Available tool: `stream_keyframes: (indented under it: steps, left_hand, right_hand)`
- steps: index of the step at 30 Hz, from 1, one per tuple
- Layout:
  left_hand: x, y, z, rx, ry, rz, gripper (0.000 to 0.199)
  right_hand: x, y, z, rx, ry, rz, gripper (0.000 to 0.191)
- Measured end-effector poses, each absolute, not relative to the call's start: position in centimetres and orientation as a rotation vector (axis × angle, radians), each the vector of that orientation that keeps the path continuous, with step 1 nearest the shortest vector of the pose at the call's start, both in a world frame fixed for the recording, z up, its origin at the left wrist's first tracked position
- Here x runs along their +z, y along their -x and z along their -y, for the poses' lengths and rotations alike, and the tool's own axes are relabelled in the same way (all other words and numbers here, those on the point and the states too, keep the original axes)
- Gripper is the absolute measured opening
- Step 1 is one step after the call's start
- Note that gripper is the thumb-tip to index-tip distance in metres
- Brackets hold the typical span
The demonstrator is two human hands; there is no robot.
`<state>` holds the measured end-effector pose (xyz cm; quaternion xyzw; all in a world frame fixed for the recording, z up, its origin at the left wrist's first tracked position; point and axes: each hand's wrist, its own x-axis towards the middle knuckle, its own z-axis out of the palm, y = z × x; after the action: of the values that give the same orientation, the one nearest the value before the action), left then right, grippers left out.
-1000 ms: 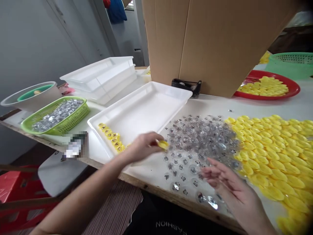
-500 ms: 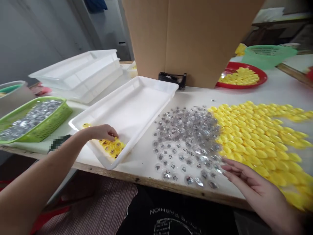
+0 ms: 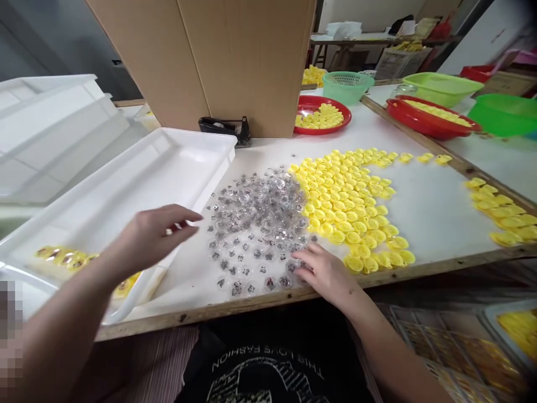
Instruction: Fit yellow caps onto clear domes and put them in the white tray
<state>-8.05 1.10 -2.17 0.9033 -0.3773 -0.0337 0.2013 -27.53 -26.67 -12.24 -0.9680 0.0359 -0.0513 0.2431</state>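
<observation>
A dark grey wall (image 3: 62, 47) fills the far left, dim and bluish. At the back right, a pale wall (image 3: 373, 14) stands behind a long table (image 3: 361, 39) with a light top, with a dark stool (image 3: 321, 55) beneath it. Toward the upper right is a white panel (image 3: 482, 47), slanting in the view. The white worktop (image 3: 428, 207) has a bare wooden edge (image 3: 201, 313). Soft light falls on it; striped, purplish fabric (image 3: 159, 364) shows below.
</observation>
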Motion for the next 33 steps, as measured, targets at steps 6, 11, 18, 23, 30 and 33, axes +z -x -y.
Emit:
stream_keyframes:
  steps: [6, 11, 18, 23, 30, 33]
  left_hand:
    - [-6.1, 12.3, 9.7, -0.353, -2.179, 1.402, 0.024]
    - [-8.3, 15.1, 17.9, -0.345, -2.123, 1.576, 0.02]
    - [-9.9, 16.5, 25.4, -0.114, -2.233, 1.981, 0.031]
    - [-10.9, 16.0, 27.0, -0.123, -2.2, 2.037, 0.018]
    - [-9.4, 15.6, 25.0, -0.143, -2.117, 1.946, 0.017]
    - [-7.4, 15.0, 22.5, -0.213, -2.104, 1.697, 0.023]
  right_hand:
    - [-12.9, 27.1, 25.5, -0.148, 2.512, -0.054, 0.006]
    - [-14.1, 27.2, 25.4, -0.282, 2.415, -0.108, 0.01]
    - [-14.4, 27.4, 25.3, -0.399, 2.38, -0.071, 0.02]
    - [-14.3, 27.4, 25.5, -0.461, 2.347, -0.003, 0.017]
    - [-14.5, 27.9, 25.6, -0.498, 2.234, 0.048, 0.014]
    - [-14.3, 28.1, 25.6, -0.533, 2.176, 0.01, 0.012]
